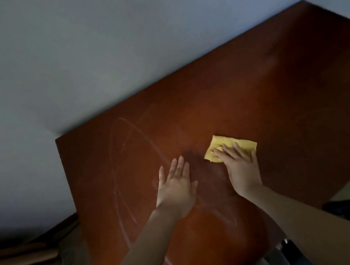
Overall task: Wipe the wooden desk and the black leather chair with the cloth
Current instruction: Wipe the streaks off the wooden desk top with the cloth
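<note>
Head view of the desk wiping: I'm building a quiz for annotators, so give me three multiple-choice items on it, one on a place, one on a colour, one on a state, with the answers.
1. Where does the cloth lie?
A. on the desk, under the right hand
B. on the floor
C. over the left forearm

2. What colour is the cloth?
A. blue
B. yellow
C. white

3. How is the left hand placed?
A. clenched in a fist
B. gripping the cloth
C. open and flat, fingers stretched out

Answers:
1 A: the cloth lies on the wooden desk, with the right hand pressing on its near part.
2 B: the cloth is plainly yellow against the red-brown wood.
3 C: the left hand is spread palm down over the desk, apart from the cloth and holding nothing.
</note>
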{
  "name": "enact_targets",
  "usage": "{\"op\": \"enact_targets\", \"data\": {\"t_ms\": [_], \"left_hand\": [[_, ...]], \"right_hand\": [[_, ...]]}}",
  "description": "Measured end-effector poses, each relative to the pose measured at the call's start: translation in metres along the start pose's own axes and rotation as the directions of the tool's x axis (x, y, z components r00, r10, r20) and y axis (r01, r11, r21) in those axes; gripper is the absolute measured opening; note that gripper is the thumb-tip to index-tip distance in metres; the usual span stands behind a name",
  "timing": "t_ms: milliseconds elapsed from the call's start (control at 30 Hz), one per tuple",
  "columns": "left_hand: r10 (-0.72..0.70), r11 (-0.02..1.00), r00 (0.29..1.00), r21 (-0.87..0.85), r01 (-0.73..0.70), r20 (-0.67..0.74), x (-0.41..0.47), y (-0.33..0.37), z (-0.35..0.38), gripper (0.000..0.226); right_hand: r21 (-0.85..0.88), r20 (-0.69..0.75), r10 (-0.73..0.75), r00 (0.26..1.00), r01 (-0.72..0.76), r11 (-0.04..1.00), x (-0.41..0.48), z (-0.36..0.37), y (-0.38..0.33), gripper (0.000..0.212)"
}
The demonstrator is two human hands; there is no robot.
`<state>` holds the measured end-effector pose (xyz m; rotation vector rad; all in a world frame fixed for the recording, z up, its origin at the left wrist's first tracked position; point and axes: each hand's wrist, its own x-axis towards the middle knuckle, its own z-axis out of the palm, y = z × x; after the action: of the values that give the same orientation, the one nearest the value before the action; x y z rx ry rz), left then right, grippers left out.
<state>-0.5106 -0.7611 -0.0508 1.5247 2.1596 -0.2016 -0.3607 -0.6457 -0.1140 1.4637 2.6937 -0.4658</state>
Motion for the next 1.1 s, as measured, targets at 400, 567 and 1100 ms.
{"op": "enact_targets", "data": {"t_ms": [400,567,1100], "left_hand": [[0.063,0.997,0.993,0.034,-0.066,0.098,-0.053,-0.003,0.039,0.067],[0.075,0.996,0.992,0.043,-0.08,0.097,-0.046,0.006,0.039,0.071],[0.007,0.971,0.971,0.231,-0.064,0.238,-0.022,0.008,0.037,0.14]], "right_hand": [[-0.127,-0.037,-0.114,0.993,0.108,0.986,-0.161,0.015,0.025,0.067],[-0.24,0.059,-0.196,0.979,0.204,0.949,-0.155,0.007,0.057,0.099],[-0.045,0.074,-0.015,0.997,0.018,0.999,-0.005,-0.006,0.04,0.046]]}}
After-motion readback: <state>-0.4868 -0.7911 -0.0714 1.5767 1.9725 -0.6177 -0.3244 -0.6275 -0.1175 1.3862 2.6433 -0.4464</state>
